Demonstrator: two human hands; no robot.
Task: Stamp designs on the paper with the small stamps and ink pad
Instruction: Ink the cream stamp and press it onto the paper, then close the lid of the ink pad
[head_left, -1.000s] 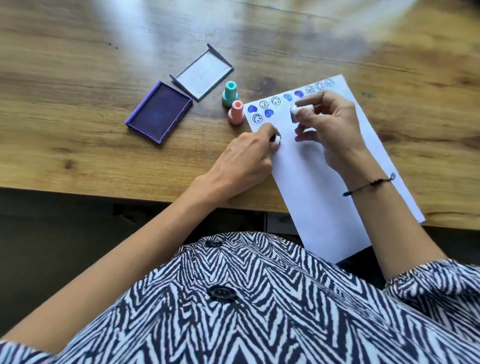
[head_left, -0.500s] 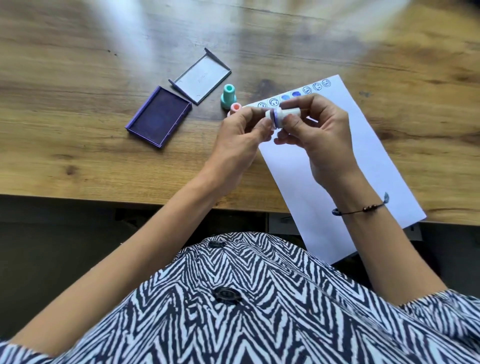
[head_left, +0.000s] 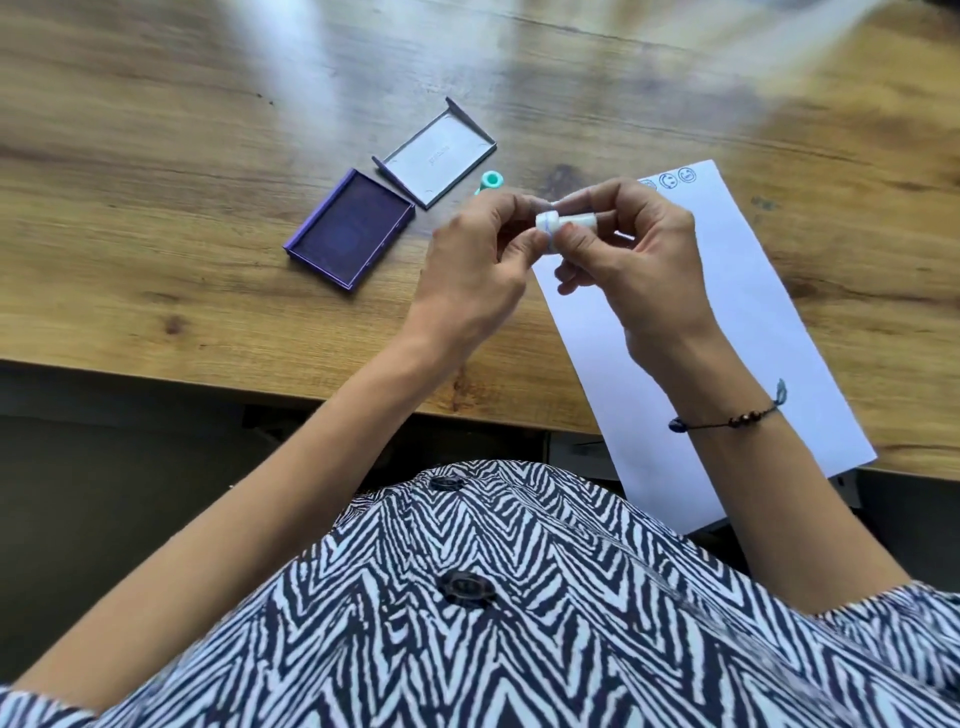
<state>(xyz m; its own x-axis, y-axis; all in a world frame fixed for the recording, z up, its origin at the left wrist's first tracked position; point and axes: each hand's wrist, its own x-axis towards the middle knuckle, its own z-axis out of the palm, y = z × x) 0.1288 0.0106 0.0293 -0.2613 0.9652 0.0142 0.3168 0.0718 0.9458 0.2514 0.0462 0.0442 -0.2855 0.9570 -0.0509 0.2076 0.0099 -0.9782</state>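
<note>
Above the grainy wooden bench and smooth white paper, the left hand and right hand pinch a small white cylindrical stamp together, right of the open purple rectangular ink pad.

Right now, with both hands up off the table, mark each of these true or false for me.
1. Both hands hold the white stamp. True: the left hand and the right hand pinch it between them above the paper.
2. The ink pad is closed. False: it lies open, with its lid set beside it on the table.
3. The paper is blank. False: round face prints show at its far corner.
4. A teal stamp stands just past the hands. True.
5. A bracelet is on the left wrist. False: it is on the right wrist.
</note>
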